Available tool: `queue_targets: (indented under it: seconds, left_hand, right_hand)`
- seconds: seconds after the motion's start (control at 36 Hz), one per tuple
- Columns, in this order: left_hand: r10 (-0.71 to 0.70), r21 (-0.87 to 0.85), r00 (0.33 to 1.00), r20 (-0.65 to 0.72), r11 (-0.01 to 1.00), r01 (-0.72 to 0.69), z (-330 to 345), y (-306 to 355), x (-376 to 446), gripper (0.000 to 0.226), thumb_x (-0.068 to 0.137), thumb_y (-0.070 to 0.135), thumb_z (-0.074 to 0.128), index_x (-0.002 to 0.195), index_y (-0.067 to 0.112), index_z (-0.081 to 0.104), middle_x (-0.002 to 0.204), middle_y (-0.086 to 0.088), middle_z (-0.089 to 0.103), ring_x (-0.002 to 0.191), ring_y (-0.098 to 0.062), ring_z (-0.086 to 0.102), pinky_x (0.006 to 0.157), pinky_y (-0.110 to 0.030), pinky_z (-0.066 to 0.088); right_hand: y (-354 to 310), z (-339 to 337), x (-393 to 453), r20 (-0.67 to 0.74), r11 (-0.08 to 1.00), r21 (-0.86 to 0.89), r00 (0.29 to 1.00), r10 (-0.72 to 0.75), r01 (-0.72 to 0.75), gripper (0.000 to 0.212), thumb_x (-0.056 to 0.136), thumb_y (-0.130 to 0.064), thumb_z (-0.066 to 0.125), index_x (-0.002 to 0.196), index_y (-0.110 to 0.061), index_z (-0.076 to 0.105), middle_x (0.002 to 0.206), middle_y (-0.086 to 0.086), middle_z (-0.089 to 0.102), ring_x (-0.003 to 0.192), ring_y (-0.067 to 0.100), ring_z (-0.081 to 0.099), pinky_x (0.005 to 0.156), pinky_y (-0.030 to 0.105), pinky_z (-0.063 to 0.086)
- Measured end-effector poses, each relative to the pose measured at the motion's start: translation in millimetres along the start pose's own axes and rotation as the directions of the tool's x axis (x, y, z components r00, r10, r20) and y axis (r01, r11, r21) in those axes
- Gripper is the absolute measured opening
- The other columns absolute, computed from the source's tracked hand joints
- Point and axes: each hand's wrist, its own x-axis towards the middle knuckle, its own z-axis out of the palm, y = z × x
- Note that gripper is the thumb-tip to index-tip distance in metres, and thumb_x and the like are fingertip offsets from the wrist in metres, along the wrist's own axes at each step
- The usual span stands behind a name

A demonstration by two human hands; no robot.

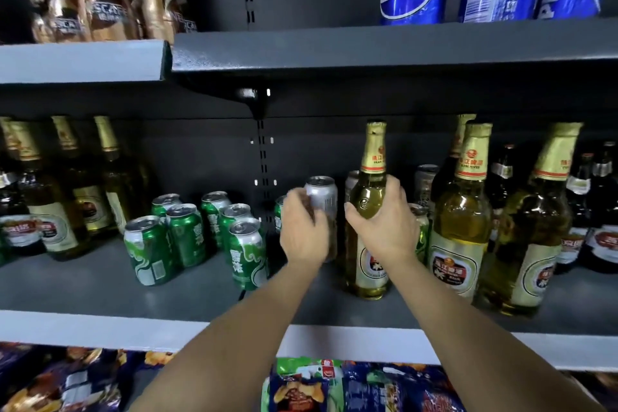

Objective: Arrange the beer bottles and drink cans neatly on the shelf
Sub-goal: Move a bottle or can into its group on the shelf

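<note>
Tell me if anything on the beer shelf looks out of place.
Yes: silver cans and green cans are mixed among the beer bottles on the right, while the other green cans cluster loosely left.

The matt grey painted metal shelf (100,281) carries glossy green-printed aluminium drink cans (245,254) with bare silvery tops, a brushed-looking silver metal can (322,197), and clear shiny glass beer bottles (368,207) with gold foil necks and smooth paper labels.
</note>
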Motion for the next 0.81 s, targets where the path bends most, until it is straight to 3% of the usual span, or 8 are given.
queue_targets:
  seconds: [0.11, 0.19, 0.36, 0.47, 0.58, 0.64, 0.72, 0.81]
  left_hand:
    - [-0.037, 0.214, 0.985, 0.169, 0.977, 0.000, 10.4, 3.1, 41.5, 0.070, 0.086, 0.045, 0.065, 0.136, 0.006, 0.035, 0.132, -0.014, 0.045, 0.126, -0.030, 0.039, 0.093, -0.043, 0.041]
    - [-0.117, 0.228, 0.954, 0.277, 0.972, 0.053, 20.3, 3.7, 56.3, 0.092, 0.075, 0.056, 0.073, 0.139, 0.006, 0.031, 0.129, -0.017, 0.050, 0.124, -0.033, 0.046, 0.090, -0.045, 0.047]
    - [-0.155, 0.183, 0.965, 0.212, 0.976, 0.117, 23.2, 5.6, 53.8, 0.068, 0.074, 0.046, 0.078, 0.120, 0.010, 0.042, 0.122, -0.013, 0.055, 0.111, -0.032, 0.057, 0.078, -0.039, 0.048]
    - [-0.144, 0.172, 0.982, 0.122, 0.977, 0.122, 14.3, 6.5, 37.2, 0.064, 0.074, 0.048, 0.076, 0.117, 0.015, 0.042, 0.123, -0.005, 0.053, 0.111, -0.029, 0.057, 0.074, -0.039, 0.045]
    - [-0.130, 0.150, 0.989, 0.069, 0.982, 0.118, -4.1, 19.6, 20.6, 0.064, 0.076, 0.049, 0.073, 0.121, 0.018, 0.040, 0.125, -0.002, 0.049, 0.113, -0.026, 0.053, 0.068, -0.037, 0.038]
    - [-0.126, 0.143, 0.990, 0.056, 0.983, 0.117, -14.8, 28.9, 12.6, 0.064, 0.076, 0.048, 0.073, 0.122, 0.019, 0.040, 0.124, -0.001, 0.049, 0.114, -0.024, 0.052, 0.069, -0.036, 0.037]
    - [-0.121, 0.129, 0.992, 0.035, 0.985, 0.115, -31.2, 41.5, -0.3, 0.063, 0.076, 0.049, 0.073, 0.120, 0.019, 0.040, 0.122, -0.002, 0.049, 0.111, -0.024, 0.052, 0.070, -0.037, 0.040]
    - [-0.153, 0.117, 0.988, 0.003, 0.982, 0.151, -49.1, 52.2, -12.9, 0.066, 0.074, 0.050, 0.073, 0.122, 0.019, 0.040, 0.124, -0.003, 0.050, 0.111, -0.025, 0.053, 0.072, -0.036, 0.041]
  right_hand:
    - [0.4, 1.4, 0.8, -0.028, 1.000, -0.008, 1.000, 0.008, -0.008, 0.069, 0.076, -0.051, 0.071, 0.130, -0.022, 0.040, 0.116, -0.002, 0.057, 0.104, 0.024, 0.060, 0.079, 0.035, 0.046]
    - [0.8, 1.2, -0.7, -0.040, 1.000, 0.001, 0.999, -0.006, 0.006, 0.066, 0.075, -0.049, 0.072, 0.128, -0.022, 0.041, 0.113, -0.003, 0.057, 0.102, 0.021, 0.059, 0.079, 0.034, 0.045]
    - [0.0, -2.2, -3.6, -0.039, 0.999, -0.023, 0.999, -0.037, 0.036, 0.069, 0.076, -0.051, 0.070, 0.132, -0.021, 0.040, 0.117, -0.001, 0.054, 0.101, 0.023, 0.059, 0.079, 0.036, 0.048]
    - [-1.5, -5.2, -4.6, -0.007, 0.996, -0.074, 0.999, -0.049, 0.048, 0.080, 0.078, -0.056, 0.066, 0.141, -0.020, 0.032, 0.132, 0.002, 0.045, 0.108, 0.027, 0.058, 0.076, 0.033, 0.043]
    - [-4.0, -15.2, -8.8, 0.030, 0.983, -0.165, 0.997, -0.073, 0.077, 0.095, 0.080, -0.060, 0.063, 0.151, -0.019, 0.016, 0.151, 0.006, 0.029, 0.132, 0.029, 0.040, 0.096, 0.041, 0.042]
    - [-4.6, -22.6, -17.7, -0.068, 0.968, -0.211, 0.986, -0.152, 0.134, 0.090, 0.082, -0.058, 0.060, 0.150, -0.014, 0.021, 0.150, 0.010, 0.033, 0.135, 0.029, 0.035, 0.104, 0.044, 0.036]
    - [-7.8, -31.8, -41.1, -0.220, 0.927, -0.236, 0.913, -0.342, 0.290, 0.067, 0.080, -0.047, 0.051, 0.137, -0.011, 0.044, 0.133, 0.010, 0.052, 0.120, 0.029, 0.045, 0.097, 0.041, 0.033]
    - [-12.0, -30.0, -69.2, -0.090, 0.874, -0.215, 0.883, -0.461, 0.435, 0.063, 0.077, -0.044, 0.050, 0.132, -0.012, 0.046, 0.124, 0.009, 0.056, 0.110, 0.027, 0.048, 0.090, 0.038, 0.033]
